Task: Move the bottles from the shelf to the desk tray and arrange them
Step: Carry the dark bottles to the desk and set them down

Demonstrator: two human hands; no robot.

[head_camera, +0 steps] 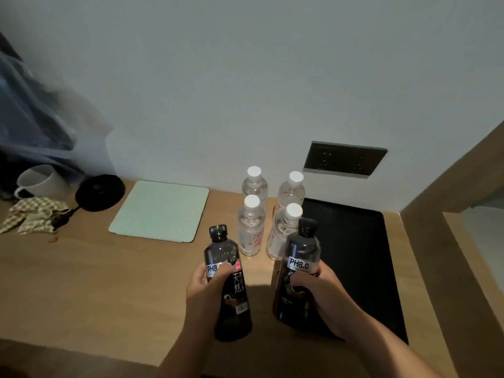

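— What have you got in your hands?

— My left hand (203,285) grips a dark bottle (227,282) around its middle, fingers curled over the white "PH8" label. My right hand (317,289) holds a second dark bottle (298,271) the same way, thumb and fingers wrapped below its "PH8.0" label. Both bottles are upright with black caps on, tilted slightly toward each other at the top.

— Where are they, relative to the tray?

— The black tray (362,255) lies on the desk (95,282) at my 3 o'clock. The bottle in my right hand is at the tray's left edge, its base over the near corner; I cannot tell whether it is touching down. The bottle in my left hand is over bare wood, just left of it.

— And beyond your hands?

— At 12 o'clock, four clear bottles (249,227) with white caps stand in a tight square, on the wood against the tray's left edge. At 10 o'clock lies a pale green mat (159,211). Farther out toward 9 o'clock are a round black lid (99,192), a white mug (41,180) and a crumpled checked cloth (32,216). On the wall at 1 o'clock is a dark socket panel (345,159).
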